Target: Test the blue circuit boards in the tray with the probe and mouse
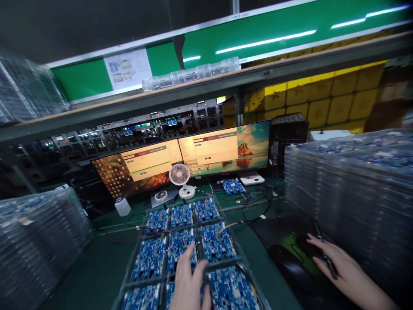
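Observation:
My left hand (189,282) lies flat on a clear plastic tray (242,254) that holds several blue circuit boards (217,242), its fingers spread over the boards in the middle column. My right hand (338,267) rests at the right edge of a black and green mouse pad (284,241), beside a black mouse (292,269). A thin dark object, a pen or cable, lies across its fingers. Whether the hand grips it is unclear.
Two wide monitors (180,161) stand behind the tray with a small white fan (180,176), a tape roll (160,196) and a white bottle (122,206). Tall stacks of clear trays (351,193) rise at right and left (38,241). A loose board (232,186) with wires lies behind.

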Demonstrator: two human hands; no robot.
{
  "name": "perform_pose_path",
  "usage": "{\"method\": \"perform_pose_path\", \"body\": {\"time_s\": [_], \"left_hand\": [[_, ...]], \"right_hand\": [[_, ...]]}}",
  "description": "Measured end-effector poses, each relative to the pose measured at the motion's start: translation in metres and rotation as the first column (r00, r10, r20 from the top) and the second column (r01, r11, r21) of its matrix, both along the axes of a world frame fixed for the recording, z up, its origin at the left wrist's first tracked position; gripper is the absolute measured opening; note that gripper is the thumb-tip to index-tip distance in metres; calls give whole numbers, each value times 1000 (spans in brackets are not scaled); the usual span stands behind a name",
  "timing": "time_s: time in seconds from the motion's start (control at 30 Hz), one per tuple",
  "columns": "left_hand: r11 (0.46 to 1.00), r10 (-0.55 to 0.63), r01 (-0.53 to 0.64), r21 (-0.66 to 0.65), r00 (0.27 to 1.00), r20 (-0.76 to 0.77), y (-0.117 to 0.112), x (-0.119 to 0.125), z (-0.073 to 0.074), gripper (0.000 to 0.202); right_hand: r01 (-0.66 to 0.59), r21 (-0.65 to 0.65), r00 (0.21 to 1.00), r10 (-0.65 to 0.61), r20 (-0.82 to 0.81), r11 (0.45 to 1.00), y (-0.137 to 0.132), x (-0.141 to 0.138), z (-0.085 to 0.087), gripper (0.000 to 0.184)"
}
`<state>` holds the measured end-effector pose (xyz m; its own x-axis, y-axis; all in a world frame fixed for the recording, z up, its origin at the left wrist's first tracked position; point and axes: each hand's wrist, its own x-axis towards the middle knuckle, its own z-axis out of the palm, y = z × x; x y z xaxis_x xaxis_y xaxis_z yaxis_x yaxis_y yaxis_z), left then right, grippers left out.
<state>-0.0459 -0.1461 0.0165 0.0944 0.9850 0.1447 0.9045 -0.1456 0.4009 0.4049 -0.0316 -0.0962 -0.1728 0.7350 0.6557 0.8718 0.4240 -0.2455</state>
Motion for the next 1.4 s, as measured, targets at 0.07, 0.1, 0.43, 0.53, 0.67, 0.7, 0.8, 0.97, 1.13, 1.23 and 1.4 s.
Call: {"method": "perform_pose_path", "body": {"time_s": [0.07,0.1,0.43,0.53,0.67,0.7,0.8,0.97,1.13,1.23,1.4], "left_hand": [[998,-17,21,-58,998,61,47,5,10,44],[997,-7,14,-77,996,90,69,8,12,43],[998,38,-41,-52,998,-45,175,4,-24,39],[999,35,-36,-36,998,-49,179,2,-23,33],[996,78,-81,-48,995,-68,183,5,-22,26],[994,91,-94,-52,993,-69,184,7,-21,27],[989,129,-134,-62,989,-68,187,12,-18,30],[983,169,-173,-65,984,-59,185,21,-8,35],[994,-22,18,-106,999,-41,164,35,3,30],[980,-153,139,-143,984,-95,152,42,4,28],[961,-210,165,-222,957,-202,152,48,-2,21]], "right_hand": [[-7,2,1000,7,-16,1000,0,0,0,37],[-13,15,1000,14,-23,1000,-1,-1,1,36],[2,1,996,-2,-94,1000,-9,-9,6,33],[-3,-16,994,1,-109,1000,-9,-10,5,33],[-21,-28,992,17,-127,999,-10,-10,6,34],[-23,-30,991,19,-129,999,-11,-10,6,34],[-24,-39,991,19,-129,999,-12,-9,7,36],[-30,-35,993,26,-113,999,-13,-7,8,37],[-32,-9,994,30,-103,999,-12,-8,7,36],[-32,6,994,33,-102,999,-11,-9,6,35],[-29,21,995,31,-96,999,-11,-9,5,35]]}}
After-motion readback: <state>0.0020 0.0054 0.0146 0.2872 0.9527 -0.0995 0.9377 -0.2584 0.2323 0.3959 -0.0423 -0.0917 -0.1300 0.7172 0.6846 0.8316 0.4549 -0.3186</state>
